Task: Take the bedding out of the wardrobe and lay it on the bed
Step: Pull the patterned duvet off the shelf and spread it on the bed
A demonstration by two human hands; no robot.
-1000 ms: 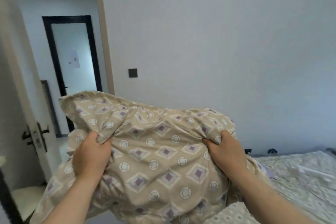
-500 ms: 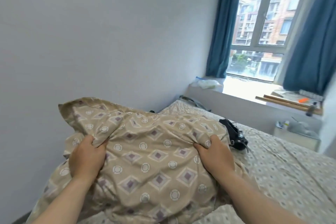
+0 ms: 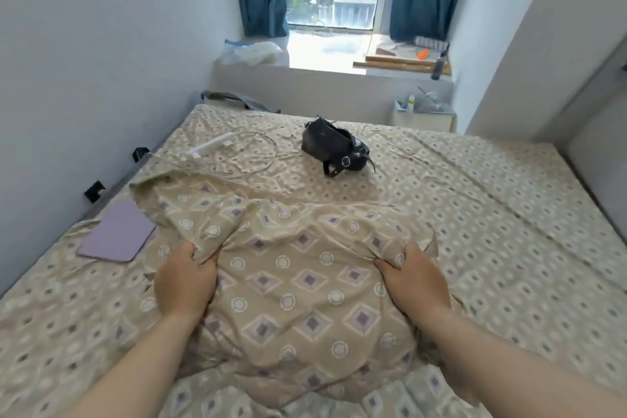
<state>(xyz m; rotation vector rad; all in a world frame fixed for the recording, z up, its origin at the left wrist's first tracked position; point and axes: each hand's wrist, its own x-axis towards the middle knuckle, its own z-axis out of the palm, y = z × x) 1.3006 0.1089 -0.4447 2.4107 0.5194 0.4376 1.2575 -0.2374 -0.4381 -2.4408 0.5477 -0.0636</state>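
Both hands, left hand (image 3: 185, 282) and right hand (image 3: 417, 282), clutch crumpled beige diamond-patterned bedding (image 3: 288, 268).

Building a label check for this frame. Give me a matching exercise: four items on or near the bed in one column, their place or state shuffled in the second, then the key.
Column 1:
1. bedding
2. black bag
3. purple tablet
4. white cable

Column 2:
A. flat near the left wall
B. bunched, gripped by the left hand and the right hand
C. looped on the sheet, left of the bag
D. mid-bed, toward the window

Pairs: 1-B, 2-D, 3-A, 4-C
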